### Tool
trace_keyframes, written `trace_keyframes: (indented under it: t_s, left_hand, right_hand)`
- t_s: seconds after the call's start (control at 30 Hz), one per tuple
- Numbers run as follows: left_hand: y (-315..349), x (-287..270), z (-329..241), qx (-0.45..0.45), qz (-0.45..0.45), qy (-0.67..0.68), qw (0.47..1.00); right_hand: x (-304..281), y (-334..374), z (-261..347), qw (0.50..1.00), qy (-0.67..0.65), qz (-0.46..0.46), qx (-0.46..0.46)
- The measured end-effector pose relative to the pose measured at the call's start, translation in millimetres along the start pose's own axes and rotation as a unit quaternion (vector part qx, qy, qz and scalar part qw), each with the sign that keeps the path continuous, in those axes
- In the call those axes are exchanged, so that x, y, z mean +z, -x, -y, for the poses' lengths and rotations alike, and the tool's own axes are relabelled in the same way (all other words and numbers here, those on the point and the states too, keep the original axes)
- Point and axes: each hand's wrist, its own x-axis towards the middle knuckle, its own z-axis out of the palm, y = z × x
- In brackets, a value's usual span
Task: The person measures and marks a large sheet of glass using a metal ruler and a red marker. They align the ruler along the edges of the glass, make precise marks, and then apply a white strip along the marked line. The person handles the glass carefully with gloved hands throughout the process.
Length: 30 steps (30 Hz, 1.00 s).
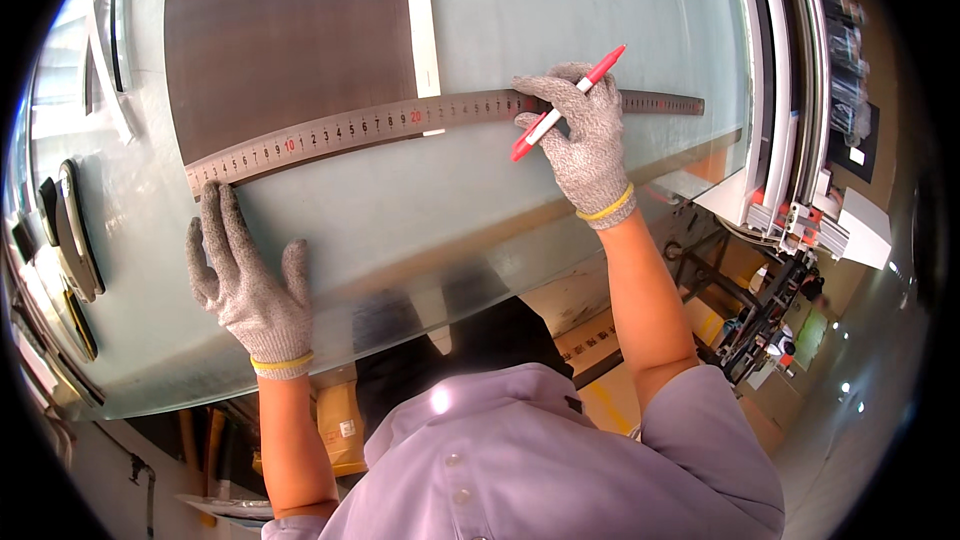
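Observation:
A long steel ruler (350, 132) lies across the near edge of a dark brown sheet (290, 25) and a narrow white strip (422, 20). With its fingers stretched out, my left hand (252, 290) touches the ruler's left end with the fingertips; the thumb stands apart. My right hand (592, 150) is at the ruler's right part, thumb and forefinger on or close to its edge. A red and white pen (606, 62) is held slantwise among the right fingers. Both hands wear grey knit gloves with yellow cuffs.
All this rests on a greenish glass tabletop (560, 15). Dark-handled tools (75, 230) that look like knives lie at its left edge. A metal rail (808, 50) runs along the right side. Below the front edge is a yellow package (340, 430).

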Motion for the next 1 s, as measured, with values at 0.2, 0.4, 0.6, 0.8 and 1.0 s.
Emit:
trace_keyframes:
  t_s: [0.2,0.4,0.6,0.8,1.0]
  left_hand:
    - [-1,-2,-4,0.011,0.005,-0.038,0.999]
    - [-2,-2,-3,0.016,0.006,-0.041,0.999]
    - [-2,1,-1,0.022,-0.005,-0.029,0.999]
    - [-3,2,-3,0.023,-0.005,-0.029,0.999]
    - [-4,3,-3,0.028,-0.008,-0.020,0.999]
  right_hand:
    - [3,1,-3,1.000,-0.023,-0.011,0.006]
    - [10,8,-3,0.991,-0.047,-0.123,-0.015]
    - [25,15,52,0.911,-0.403,-0.086,-0.014]
    - [47,10,59,0.942,-0.322,-0.092,-0.033]
    - [50,8,62,0.944,-0.304,-0.127,-0.015]
